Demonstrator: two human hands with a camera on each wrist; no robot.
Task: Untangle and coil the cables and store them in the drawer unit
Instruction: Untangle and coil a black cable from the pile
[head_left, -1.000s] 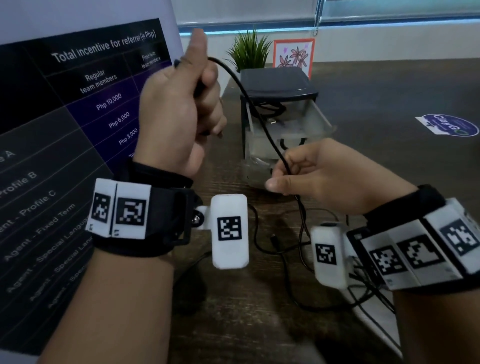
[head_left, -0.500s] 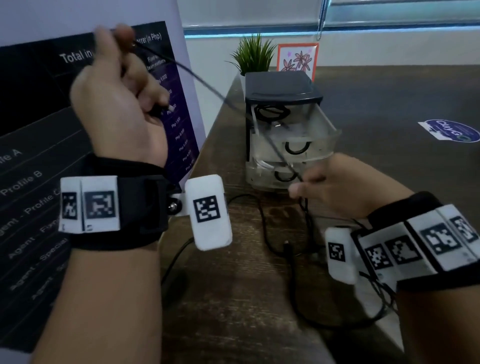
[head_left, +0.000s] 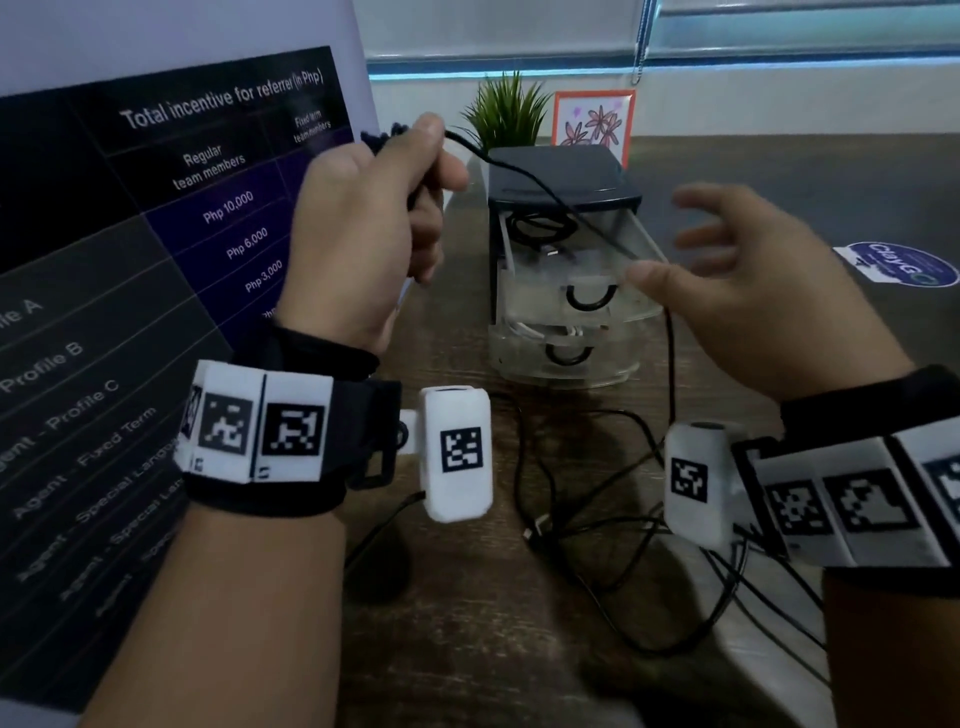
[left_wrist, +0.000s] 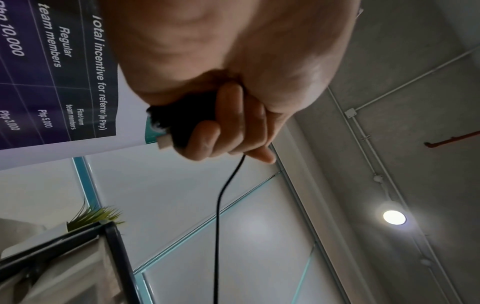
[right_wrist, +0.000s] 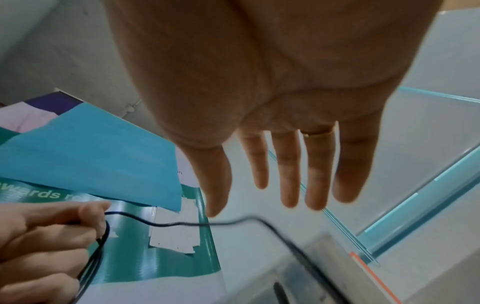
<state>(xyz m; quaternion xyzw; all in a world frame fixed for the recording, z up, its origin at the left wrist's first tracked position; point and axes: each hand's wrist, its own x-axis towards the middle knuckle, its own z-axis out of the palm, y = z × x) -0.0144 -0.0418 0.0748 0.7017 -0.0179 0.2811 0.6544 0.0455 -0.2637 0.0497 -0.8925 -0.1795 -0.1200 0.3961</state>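
On the far left stands the poster board (head_left: 171, 218); just right of it my left hand (head_left: 363, 228) is raised, fingers curled tight round a bunch of black cable (head_left: 524, 174) with its plug poking out of the fist. From there the cable runs over the drawer unit (head_left: 561, 176), whose top drawer (head_left: 582, 280) is pulled out with a coil inside, and drops to the tangle (head_left: 597, 525) on the table (head_left: 467, 649). Right hand (head_left: 753, 291) hovers beside the drawer, fingers spread, holding nothing.
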